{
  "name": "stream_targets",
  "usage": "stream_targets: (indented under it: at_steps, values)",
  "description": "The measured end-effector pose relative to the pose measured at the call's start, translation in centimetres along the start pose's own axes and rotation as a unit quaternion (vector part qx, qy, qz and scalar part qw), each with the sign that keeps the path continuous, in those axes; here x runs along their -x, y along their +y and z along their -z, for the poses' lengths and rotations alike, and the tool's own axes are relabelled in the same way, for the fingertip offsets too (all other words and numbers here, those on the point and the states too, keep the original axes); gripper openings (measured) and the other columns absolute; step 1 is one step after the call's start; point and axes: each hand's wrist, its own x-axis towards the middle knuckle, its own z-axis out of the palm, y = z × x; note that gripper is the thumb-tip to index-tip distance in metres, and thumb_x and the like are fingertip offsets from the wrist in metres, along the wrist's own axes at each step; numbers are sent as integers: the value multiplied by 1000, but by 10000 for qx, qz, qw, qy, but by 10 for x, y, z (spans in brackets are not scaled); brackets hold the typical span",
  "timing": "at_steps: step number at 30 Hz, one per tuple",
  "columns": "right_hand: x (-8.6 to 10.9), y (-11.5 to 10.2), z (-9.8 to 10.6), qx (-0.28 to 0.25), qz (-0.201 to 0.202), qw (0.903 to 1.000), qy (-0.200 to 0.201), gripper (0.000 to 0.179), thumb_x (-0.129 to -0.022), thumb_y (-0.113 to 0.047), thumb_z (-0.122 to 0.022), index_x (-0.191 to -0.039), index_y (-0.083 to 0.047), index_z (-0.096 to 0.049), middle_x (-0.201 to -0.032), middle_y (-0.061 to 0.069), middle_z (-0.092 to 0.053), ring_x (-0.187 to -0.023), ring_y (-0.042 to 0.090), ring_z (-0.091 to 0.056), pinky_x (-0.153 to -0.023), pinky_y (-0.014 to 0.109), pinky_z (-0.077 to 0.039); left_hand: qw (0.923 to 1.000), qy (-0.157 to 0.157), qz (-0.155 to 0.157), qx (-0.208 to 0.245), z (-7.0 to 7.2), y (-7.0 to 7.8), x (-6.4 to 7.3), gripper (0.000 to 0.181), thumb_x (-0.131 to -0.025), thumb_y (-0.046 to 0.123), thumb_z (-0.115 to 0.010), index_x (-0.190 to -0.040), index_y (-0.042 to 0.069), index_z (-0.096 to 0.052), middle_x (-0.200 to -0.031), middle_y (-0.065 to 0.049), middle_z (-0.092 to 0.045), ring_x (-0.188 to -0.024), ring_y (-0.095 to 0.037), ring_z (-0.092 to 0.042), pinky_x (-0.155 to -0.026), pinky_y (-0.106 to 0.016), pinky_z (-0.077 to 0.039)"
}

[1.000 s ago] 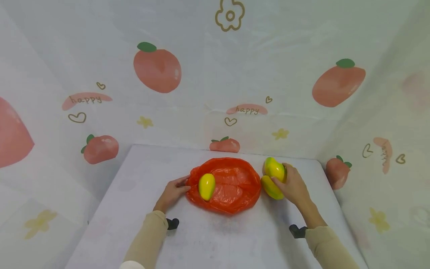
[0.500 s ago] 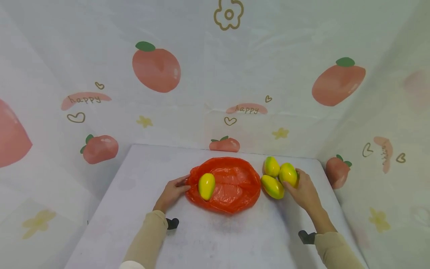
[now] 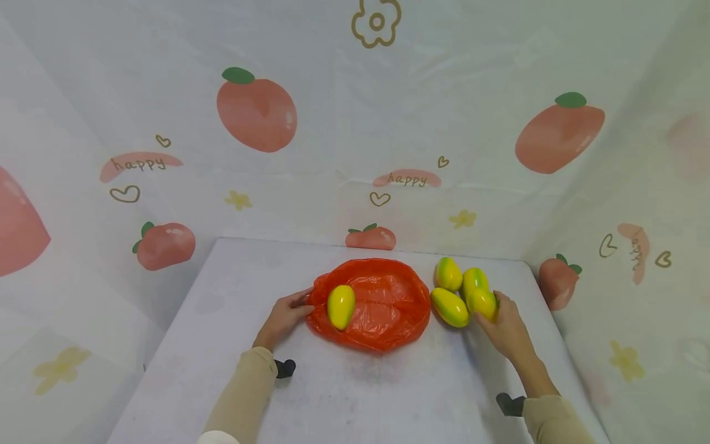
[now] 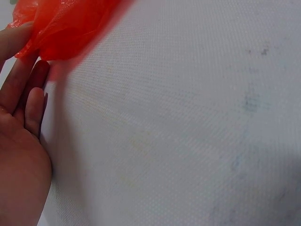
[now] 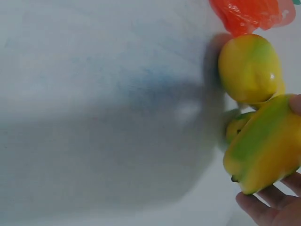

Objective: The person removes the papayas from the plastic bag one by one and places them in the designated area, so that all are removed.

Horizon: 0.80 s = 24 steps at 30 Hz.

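My left hand (image 3: 285, 320) pinches the left rim of a red plastic bag (image 3: 388, 296) that lies spread open on the table. In the left wrist view, the thumb is on one side of the bag's edge (image 4: 70, 28) and fingers are on the other. A yellow mango (image 3: 341, 307) lies inside the bag at its left. To the right of the bag, my right hand (image 3: 507, 324) grips another mango (image 5: 263, 150), yellow with a green streak. Beside that one lie a mango at the back (image 3: 448, 274), a mango near the bag (image 3: 450, 307) and a partly covered mango (image 3: 475, 280).
A white table (image 3: 344, 401) carries everything. White cloth walls (image 3: 333, 123) printed with fruit, hearts and words rise behind it and on both sides. Dark wrist-camera mounts jut from the left sleeve (image 3: 244, 382) and the right sleeve (image 3: 554, 419).
My right hand has moved right and a little nearer with its mango, uncovering other mangoes beside the bag. The left hand and bag have stayed in place.
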Motion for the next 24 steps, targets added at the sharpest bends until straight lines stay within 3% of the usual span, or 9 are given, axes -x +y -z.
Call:
stream_targets:
  at_steps: [15, 24]
  values:
    - [3, 16, -7, -84, -13, 9996, -251, 78, -97, -27, -65, -149, 17, -26, -142, 41, -39, -121, 51, -47, -112, 69, -37, 9999, 40, 129, -9, -1, 3, 1, 52, -97, 32, -68, -147, 37, -54, -147, -7, -60, -140, -31, -52, -117, -53, -44]
    - [0, 23, -11, -138, -275, 9971, -695, 81, -99, -29, -62, -153, 14, -20, -148, 41, -33, -128, 52, -43, -115, 70, -33, 9998, 31, 179, -28, -1, 8, 5, 52, -98, 31, -68, -148, 36, -54, -149, -7, -59, -141, -31, -51, -118, -53, -43]
